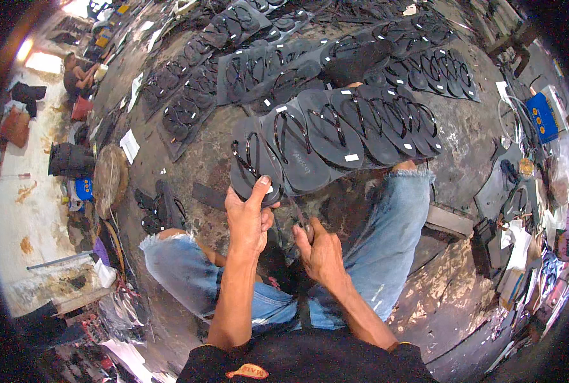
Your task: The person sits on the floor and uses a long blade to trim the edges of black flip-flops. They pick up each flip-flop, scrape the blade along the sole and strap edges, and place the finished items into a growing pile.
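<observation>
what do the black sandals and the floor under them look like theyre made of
Black sandals: likely foam or rubber, matte flat soles with thin glossy straps, probably plastic. Floor: seems bare concrete, grey, mottled and stained. Left hand grips the nearest one.

Overlapping black sandals (355, 124) ahead (bare floor (470, 137) rightward).

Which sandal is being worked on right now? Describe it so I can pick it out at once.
Start at the overlapping row of black flip-flops fanned across the floor above the person's knees. Follow it to its left, nearest end: the black flip-flop there is the one. Unlike its neighbours, the left hand grips its edge, thumb on its sole, while the right hand holds a thin tool beside it.
</observation>
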`<state>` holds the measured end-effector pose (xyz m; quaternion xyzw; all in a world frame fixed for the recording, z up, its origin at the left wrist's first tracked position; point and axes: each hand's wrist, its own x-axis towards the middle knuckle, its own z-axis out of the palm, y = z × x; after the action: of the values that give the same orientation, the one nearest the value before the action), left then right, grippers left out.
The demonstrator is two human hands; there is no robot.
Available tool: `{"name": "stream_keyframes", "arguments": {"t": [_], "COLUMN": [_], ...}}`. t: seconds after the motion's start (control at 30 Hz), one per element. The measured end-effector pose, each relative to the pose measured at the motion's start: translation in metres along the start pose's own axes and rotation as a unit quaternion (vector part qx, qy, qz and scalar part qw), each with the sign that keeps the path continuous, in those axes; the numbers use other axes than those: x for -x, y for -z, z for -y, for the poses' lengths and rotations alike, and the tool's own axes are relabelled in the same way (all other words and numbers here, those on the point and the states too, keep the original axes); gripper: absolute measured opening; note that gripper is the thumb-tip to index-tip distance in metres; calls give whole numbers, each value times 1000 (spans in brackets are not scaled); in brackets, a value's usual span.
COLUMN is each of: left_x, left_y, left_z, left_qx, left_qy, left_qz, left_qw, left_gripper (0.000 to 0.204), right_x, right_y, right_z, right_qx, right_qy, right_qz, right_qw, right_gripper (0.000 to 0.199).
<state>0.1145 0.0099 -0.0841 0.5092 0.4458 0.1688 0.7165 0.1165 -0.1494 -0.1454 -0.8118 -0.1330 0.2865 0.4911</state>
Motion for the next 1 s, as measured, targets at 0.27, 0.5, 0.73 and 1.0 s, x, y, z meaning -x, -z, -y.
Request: {"name": "stream_keyframes", "arguments": {"t": [0.27, 0.5, 0.73, 1.0], "left_x": [-3, -2, 1, 87], "left_y": [6, 6, 5, 23], "left_z": [13, 15, 19, -12], "left_qx": [31, 59, 83, -35], "left_qy": [9, 43, 77, 65], "left_qz": [16, -5, -20, 6], "left_qw": [999, 997, 993, 997], "left_gripper": [39, 38, 36, 42], "right_x": [-61, -112, -137, -171], "right_y": [-12, -29, -67, -139], "right_z": [-20, -62, -87, -25], "right_qx": [-22, -29, 154, -153], "right_qy": [38, 138, 336, 86], "right_qz": [10, 94, -79, -207], "right_qw": [999, 986, 926, 962], "right_gripper": [46, 38, 61, 42]}}
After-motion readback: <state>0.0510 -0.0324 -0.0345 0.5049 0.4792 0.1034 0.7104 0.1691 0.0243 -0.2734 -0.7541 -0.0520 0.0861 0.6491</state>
